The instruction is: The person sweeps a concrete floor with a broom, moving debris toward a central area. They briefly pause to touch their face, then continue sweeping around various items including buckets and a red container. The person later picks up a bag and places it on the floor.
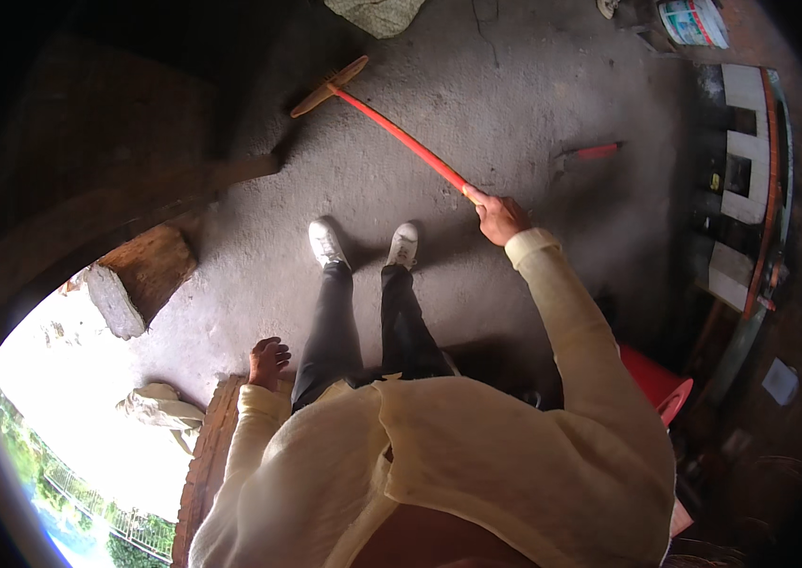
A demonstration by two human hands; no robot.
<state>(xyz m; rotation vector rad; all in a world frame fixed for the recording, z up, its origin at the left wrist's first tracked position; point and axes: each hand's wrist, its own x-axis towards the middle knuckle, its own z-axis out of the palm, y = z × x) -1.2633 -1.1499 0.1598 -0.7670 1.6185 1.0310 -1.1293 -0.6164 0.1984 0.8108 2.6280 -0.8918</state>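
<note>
Cream cloth covers the person nearest me, a loose long-sleeved shirt point(514, 445) with its cuffs reaching both wrists. Close beside the left sleeve runs a rough brown ledge point(207, 469), and behind the right elbow sits a red plastic stool or tub point(656, 383), partly hidden by the arm. The left hand point(269, 362) hangs low by the thigh, released, its fingers loosely bent and slightly parted. Dark trousers point(330, 322) run down to a pair of white shoes point(327, 243), planted apart on the grey, gritty floor point(259, 256). Farther out, the right hand point(503, 220) is closed round the near end of a red pole point(401, 135), the index finger laid forward along it and the others wrapped underneath. That pole slants away past the feet, toward the person's left, and ends in a flat brown crosspiece point(330, 87); whether this touches the floor I can't tell. Off to the left lies a chunky piece of wood point(150, 270) near the bright doorway. On the right, well apart from the pole, a short red-handled implement point(597, 150) lies in the shade, with a pale-fronted counter point(746, 170) beyond it. Farthest off are a white bucket point(694, 22) and a pale sack point(377, 13).
</note>
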